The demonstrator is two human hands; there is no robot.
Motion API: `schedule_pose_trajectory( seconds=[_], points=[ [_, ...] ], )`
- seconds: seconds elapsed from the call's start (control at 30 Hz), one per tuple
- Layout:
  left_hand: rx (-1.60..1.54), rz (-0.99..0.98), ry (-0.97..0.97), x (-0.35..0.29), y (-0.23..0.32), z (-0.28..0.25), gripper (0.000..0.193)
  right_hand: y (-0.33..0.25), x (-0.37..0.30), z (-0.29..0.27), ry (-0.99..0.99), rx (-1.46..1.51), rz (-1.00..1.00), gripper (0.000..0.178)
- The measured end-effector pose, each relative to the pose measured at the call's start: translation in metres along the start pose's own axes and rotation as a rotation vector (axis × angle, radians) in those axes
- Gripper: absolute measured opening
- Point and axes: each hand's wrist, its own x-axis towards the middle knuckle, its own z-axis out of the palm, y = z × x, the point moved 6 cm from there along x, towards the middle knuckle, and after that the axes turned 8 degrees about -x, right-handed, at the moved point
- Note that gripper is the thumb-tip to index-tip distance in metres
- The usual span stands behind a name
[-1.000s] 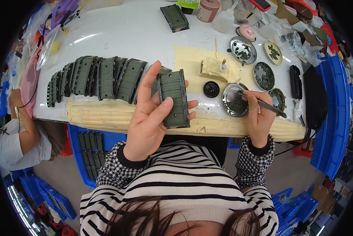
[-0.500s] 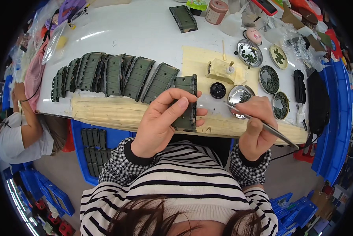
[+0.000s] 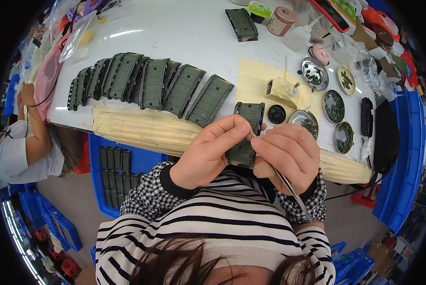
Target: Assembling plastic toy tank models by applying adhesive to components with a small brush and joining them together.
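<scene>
My left hand (image 3: 201, 154) grips a dark green ribbed panel (image 3: 240, 153) with rough edges, held upright near the table's front edge. Tweezers (image 3: 292, 191) are pinched in my right hand (image 3: 291, 154), which has a tan wrap around its thumb. The tips of the tweezers meet the panel's right edge, close to my left thumb and forefinger. Anything tiny between those tips is too small to make out. Just right of the panel is a round black dish (image 3: 276, 114). A metal dish (image 3: 304, 119) of small dark green bits lies partly behind my right hand.
Several similar panels (image 3: 183, 90) lean in a row at left. Round tins (image 3: 334, 105) of green bits and a tape-covered block (image 3: 281, 93) stand at right. Padding (image 3: 141, 130) lines the front edge. Below is a blue crate (image 3: 149, 159) of panels. Another person (image 3: 30, 142) sits at far left.
My right hand has brought the tweezers left from beside the metal dish to the panel's edge. My left hand has shifted right with the panel, now turned to show more of its face.
</scene>
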Motion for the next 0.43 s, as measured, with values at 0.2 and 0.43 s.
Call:
schedule_pose_trajectory(
  seconds=[0.2,0.43],
  points=[
    [-0.091,-0.040,-0.106,0.000,0.001,0.003,0.025,0.024,-0.016,0.003,0.040,0.677,0.519,0.020],
    [0.017,-0.087,-0.186,-0.001,-0.004,-0.001,0.023,0.029,-0.021,0.011,-0.007,0.935,0.814,0.023]
  ],
)
